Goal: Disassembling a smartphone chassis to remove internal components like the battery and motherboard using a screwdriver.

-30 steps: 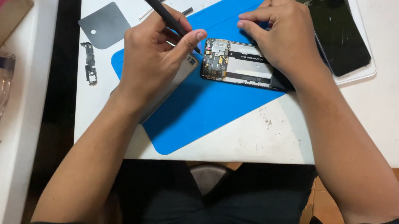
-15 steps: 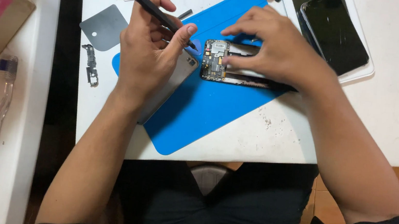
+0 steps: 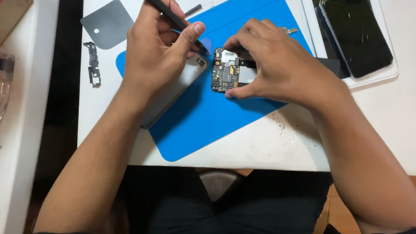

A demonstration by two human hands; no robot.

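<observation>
While the right hand [image 3: 279,63] pins the opened phone's green circuit board [image 3: 225,72] on the blue mat, the left hand [image 3: 156,51] grips a slim black pry tool [image 3: 169,12] beside it, mid-prying, probably needing gentle leverage next.

Bare blue mat [image 3: 202,126] lies open near the edge; dark phone [image 3: 356,32] crowds the far right

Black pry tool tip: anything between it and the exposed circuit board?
Nothing visible. The left hand holds the black pry tool, its tip right at the circuit board's left edge. The right hand steadies the board from the other side.
</observation>
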